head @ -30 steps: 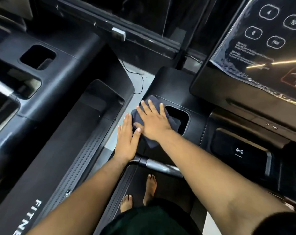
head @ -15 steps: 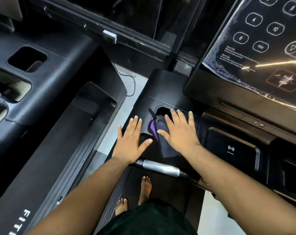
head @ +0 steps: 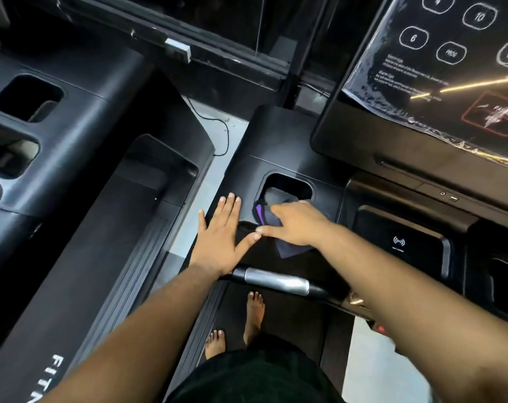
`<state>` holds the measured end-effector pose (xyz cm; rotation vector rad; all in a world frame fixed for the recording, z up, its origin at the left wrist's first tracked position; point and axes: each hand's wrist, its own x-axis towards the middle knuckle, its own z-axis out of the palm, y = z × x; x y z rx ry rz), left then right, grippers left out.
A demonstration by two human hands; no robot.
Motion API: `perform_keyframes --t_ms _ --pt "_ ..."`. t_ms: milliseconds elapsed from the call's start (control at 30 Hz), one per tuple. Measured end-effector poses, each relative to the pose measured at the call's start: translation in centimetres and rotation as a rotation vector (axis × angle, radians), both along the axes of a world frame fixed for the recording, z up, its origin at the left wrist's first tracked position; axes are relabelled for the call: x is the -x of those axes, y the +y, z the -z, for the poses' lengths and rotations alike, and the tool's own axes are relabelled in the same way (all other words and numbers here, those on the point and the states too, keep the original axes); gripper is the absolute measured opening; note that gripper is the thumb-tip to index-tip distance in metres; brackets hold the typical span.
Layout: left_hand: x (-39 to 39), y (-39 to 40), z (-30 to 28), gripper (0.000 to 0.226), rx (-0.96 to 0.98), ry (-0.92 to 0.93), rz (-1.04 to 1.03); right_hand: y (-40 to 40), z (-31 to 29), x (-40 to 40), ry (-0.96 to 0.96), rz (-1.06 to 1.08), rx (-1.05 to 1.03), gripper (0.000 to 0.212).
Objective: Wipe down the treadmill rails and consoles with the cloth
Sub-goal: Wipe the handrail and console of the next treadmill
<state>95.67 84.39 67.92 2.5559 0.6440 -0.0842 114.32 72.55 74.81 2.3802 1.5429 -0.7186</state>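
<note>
1. At centre frame, the right hand (head: 296,223) pressed the dark cloth (head: 290,248) onto the console deck (head: 276,141), beside the cup-holder recess (head: 287,184); whether its fingers were curled round the cloth could not be told.
2. Left hand (head: 221,231) lay flat, fingers spread wide, holding nothing.
3. Risk: the cloth's loose edge, overhanging the recess, could drop in.
4. Risk: a sweep toward the touchscreen (head: 450,68), upper right of the frame, might snag its wrinkled film.

A dark cloth (head: 290,248) was pressed onto the black treadmill console (head: 276,146) by the right hand (head: 296,223), while the left hand (head: 221,234) was laid flat beside it.
</note>
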Motion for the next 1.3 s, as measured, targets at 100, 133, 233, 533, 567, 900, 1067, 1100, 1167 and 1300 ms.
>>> perform_keyframes --t_ms 100,133,233,533,567,900,1067,1100,1167,1300 --pt "0.0 0.2 -0.2 0.100 -0.005 0.016 0.005 0.1 -0.6 -1.1 -0.239 -0.237 0.134 0.093" --pt "0.0 0.2 -0.2 0.100 -0.010 0.026 0.007 1.0 -0.8 -1.3 -0.277 -0.262 0.189 0.102" --pt "0.0 0.1 -0.3 0.100 -0.018 0.045 0.011 3.3 -0.8 -0.8 -0.229 -0.148 0.259 0.109" --pt "-0.2 0.2 -0.3 0.105 0.004 0.026 0.017 2.4 0.1 1.5 0.232 0.416 -0.056 0.058" --pt "-0.1 0.2 -0.3 0.106 0.003 0.028 0.017 2.5 0.2 1.8 0.217 0.413 -0.068 0.061" --pt "-0.1 0.3 -0.5 0.107 -0.002 0.039 0.019 -6.4 -0.3 -4.4 -0.365 -0.279 -0.287 0.064" --pt "-0.1 0.3 -0.2 0.106 -0.014 0.032 0.015 -5.1 1.1 -5.4 -0.224 0.039 -0.201 0.074" --pt "-0.2 0.2 -0.1 0.107 -0.016 0.035 0.014 -4.4 1.4 -5.4 -0.247 0.056 -0.211 0.071" --pt "-0.2 0.2 0.0 0.106 -0.020 0.041 0.013 -2.6 1.3 -5.4 -0.256 0.130 -0.253 0.065" --pt "-0.3 0.0 -0.1 0.103 -0.023 0.048 0.005 -0.5 1.7 -3.9 -0.142 0.099 -0.260 0.060"
